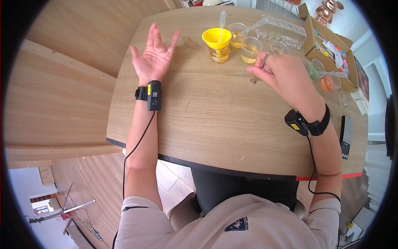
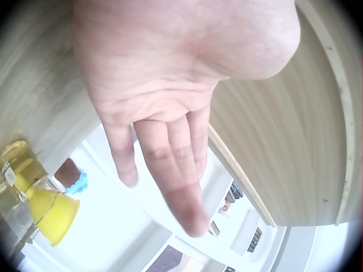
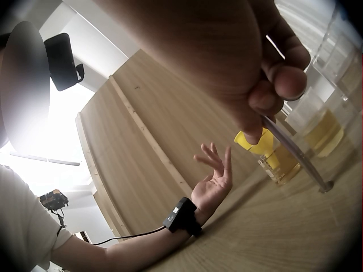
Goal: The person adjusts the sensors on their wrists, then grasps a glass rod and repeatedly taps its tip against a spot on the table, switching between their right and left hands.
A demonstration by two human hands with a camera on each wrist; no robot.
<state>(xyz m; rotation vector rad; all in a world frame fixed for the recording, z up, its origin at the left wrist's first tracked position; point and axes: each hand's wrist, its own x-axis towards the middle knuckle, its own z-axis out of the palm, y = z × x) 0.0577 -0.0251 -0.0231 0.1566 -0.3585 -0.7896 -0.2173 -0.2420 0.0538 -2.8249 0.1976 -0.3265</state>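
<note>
My right hand (image 1: 286, 74) pinches a thin metal rod (image 1: 260, 68) between thumb and fingers; in the right wrist view the rod (image 3: 298, 153) slants down, its tip at a small dark spot on the tabletop. Palm up, my left hand (image 1: 155, 60) holds nothing, fingers spread, and the left wrist view shows the same bare palm (image 2: 164, 73). Between the hands, a yellow funnel (image 1: 211, 38) sits in a beaker of amber liquid (image 1: 219, 55), with a plastic dropper (image 1: 222, 20) standing in the funnel. A cup of pale yellow liquid (image 1: 249, 54) stands just beyond my right hand.
Behind are another cup (image 1: 237, 40) and a clear rack (image 1: 286, 33). To the right stand cups with green and orange contents (image 1: 327, 84), a cardboard box (image 1: 351, 79) of small items and a grey-black device (image 1: 346, 137). A wooden panel (image 1: 70, 99) borders the left.
</note>
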